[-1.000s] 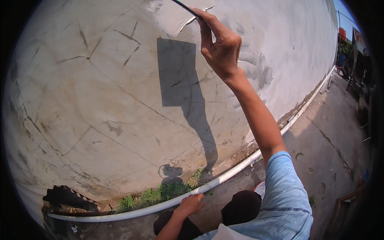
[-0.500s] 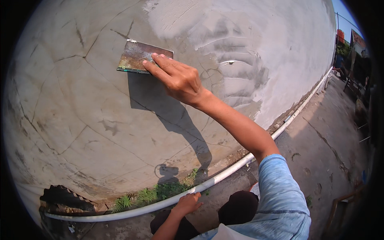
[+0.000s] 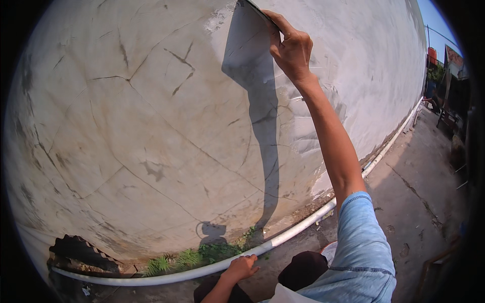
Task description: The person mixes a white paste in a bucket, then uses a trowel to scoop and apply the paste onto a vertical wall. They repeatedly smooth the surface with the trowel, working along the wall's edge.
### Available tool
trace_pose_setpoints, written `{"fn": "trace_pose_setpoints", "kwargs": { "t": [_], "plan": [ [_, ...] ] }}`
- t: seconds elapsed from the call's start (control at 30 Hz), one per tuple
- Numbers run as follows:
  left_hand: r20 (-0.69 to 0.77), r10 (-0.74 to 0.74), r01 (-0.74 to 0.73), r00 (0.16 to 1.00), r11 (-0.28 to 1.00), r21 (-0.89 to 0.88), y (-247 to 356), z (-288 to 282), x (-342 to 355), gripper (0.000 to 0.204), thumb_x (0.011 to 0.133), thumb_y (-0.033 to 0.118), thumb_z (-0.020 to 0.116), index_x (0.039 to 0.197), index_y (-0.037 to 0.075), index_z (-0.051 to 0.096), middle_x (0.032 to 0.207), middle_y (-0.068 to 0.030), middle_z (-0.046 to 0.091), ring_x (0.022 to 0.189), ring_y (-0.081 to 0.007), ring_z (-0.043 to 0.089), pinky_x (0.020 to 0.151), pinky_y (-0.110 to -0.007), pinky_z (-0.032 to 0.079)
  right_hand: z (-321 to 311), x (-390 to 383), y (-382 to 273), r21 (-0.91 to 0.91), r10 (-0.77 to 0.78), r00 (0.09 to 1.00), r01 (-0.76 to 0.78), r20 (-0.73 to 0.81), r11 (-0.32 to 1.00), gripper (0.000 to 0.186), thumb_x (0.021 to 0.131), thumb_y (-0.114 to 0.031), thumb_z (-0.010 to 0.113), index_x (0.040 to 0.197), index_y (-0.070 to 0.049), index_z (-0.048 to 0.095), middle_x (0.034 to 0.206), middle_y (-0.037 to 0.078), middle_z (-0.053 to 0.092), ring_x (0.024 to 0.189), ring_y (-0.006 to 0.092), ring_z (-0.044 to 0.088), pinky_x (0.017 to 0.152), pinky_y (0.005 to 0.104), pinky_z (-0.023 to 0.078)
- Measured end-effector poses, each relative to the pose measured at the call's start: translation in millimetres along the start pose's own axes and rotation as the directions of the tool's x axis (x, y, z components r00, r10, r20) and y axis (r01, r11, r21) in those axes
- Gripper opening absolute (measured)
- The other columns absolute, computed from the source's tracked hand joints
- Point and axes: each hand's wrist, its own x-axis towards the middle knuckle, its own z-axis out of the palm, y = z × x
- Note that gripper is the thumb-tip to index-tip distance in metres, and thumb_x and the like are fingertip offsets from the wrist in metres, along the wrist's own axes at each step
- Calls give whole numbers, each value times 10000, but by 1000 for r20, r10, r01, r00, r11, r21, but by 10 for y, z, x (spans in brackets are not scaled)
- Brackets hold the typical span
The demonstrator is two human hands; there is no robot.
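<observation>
My right hand [image 3: 295,50] is raised high against the wall, closed round a flat rectangular putty scraper [image 3: 258,11]. The scraper shows nearly edge-on at the top of the picture, its upper end cut off. Beneath it, its shadow falls on the cracked grey wall [image 3: 166,126]. Pale filler [image 3: 376,76] coats the wall on the right, with streaked ridges beside my forearm. My left hand [image 3: 242,266] rests low over my left knee, fingers loosely out and holding nothing visible.
A white pipe [image 3: 298,228] runs along the foot of the wall, with green weeds [image 3: 189,257] behind it. Part of a pale bucket [image 3: 331,250] shows beside my right knee. Concrete ground [image 3: 399,202] stretches right; a wooden frame [image 3: 429,267] stands at the lower right.
My right hand has moved up and to the right with the scraper, which has turned from broad face showing to nearly edge-on. My left hand stays over the knee.
</observation>
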Motion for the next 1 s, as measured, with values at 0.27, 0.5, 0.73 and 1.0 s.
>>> {"fn": "trace_pose_setpoints", "kwargs": {
  "t": [0.27, 0.5, 0.73, 1.0],
  "plan": [
    [26, -8, 7, 1000, 1000, 21, -35, -6, 80, 484, 915, 448, 593, 1250, 105, 522, 1145, -186, 653, 1068, -367, 625, 897, -450, 489, -139, -815, -488, 185, -430, 877, 396, 216, 900, 436, 818, 30, 618, 1216, -150, 627, 1114, 81, 696, 936, 235, 706, 738, 317, 600],
    [19, 8, -8, 1000, 1000, -29, -169, 134, 120, 508, 912, 471, 585, 1263, 108, 522, 1129, -189, 661, 1063, -367, 631, 890, -463, 492, -33, 604, -85, 36, -74, 997, 75, -38, 997, 313, 932, -72, 598, 1219, -181, 656, 1026, 107, 724, 845, 253, 723, 668, 337, 568],
    [-25, 14, -14, 1000, 1000, 19, 3, -1, 91, 505, 910, 464, 586, 1263, 108, 522, 1135, -186, 664, 1068, -363, 631, 891, -462, 496, 585, 276, -46, -177, -361, 930, 344, -75, 922, 464, 828, 28, 592, 1244, -170, 646, 1216, 165, 653, 1120, 280, 644, 936, 368, 554],
    [-4, 8, -9, 1000, 999, -41, -131, 97, 6, 479, 910, 454, 585, 1243, 114, 533, 1101, -193, 667, 1056, -367, 629, 879, -461, 494, -84, -287, -535, 296, -447, 833, 360, 325, 885, 431, 861, 13, 617, 1250, -172, 628, 1164, 63, 690, 1007, 244, 690, 817, 331, 600]
  ]
}}
